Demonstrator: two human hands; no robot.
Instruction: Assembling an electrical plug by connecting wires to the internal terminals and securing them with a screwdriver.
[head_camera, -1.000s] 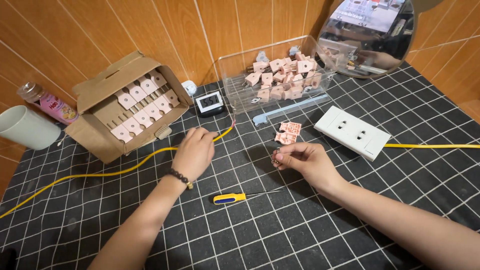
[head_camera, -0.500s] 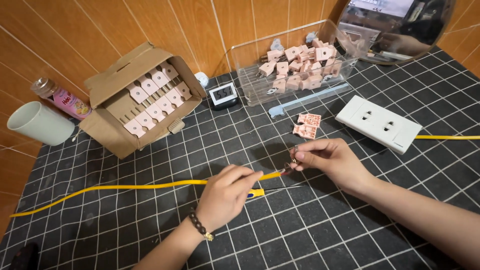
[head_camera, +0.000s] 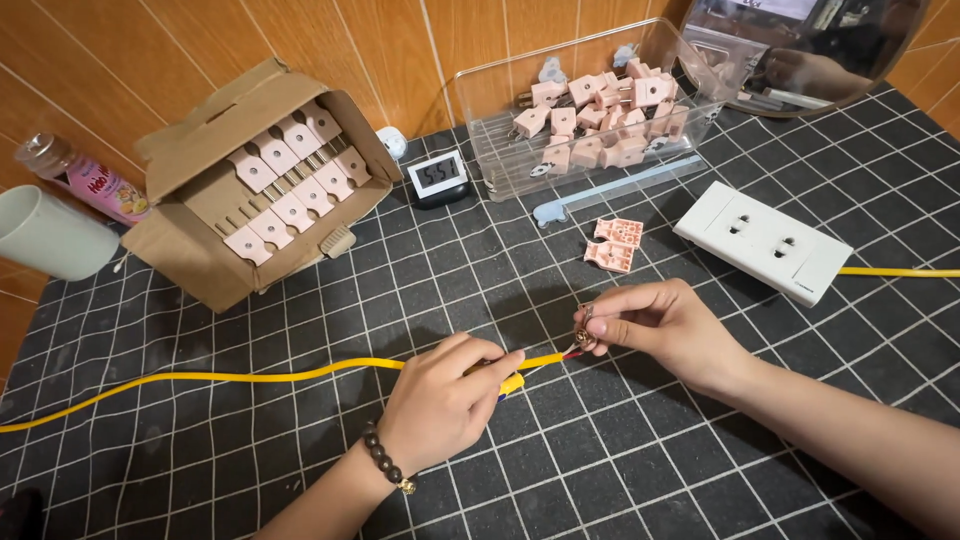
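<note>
A yellow cable (head_camera: 250, 376) runs from the left edge across the black grid mat into my left hand (head_camera: 445, 400), which is closed around it near its end. A yellow-and-blue screwdriver handle (head_camera: 511, 384) peeks out under that hand's fingers. The cable's stripped end (head_camera: 560, 355) comes out toward my right hand (head_camera: 660, 325). That hand's thumb and fingers pinch a small metal part (head_camera: 584, 337) at the wire tips. Two pink plug pieces (head_camera: 612, 245) lie just beyond my right hand.
A white double socket block (head_camera: 765, 240) with its own yellow cable (head_camera: 900, 272) lies at the right. Behind are a clear bin (head_camera: 500, 90) of pink plugs, a cardboard box (head_camera: 190, 240) of plug parts, a small digital clock (head_camera: 440, 178), a white cup (head_camera: 45, 235) and a pink bottle (head_camera: 85, 180).
My left hand came down from the mat's middle to the screwdriver and closed on the yellow cable. The cable end now meets my right hand, which stayed pinched shut.
</note>
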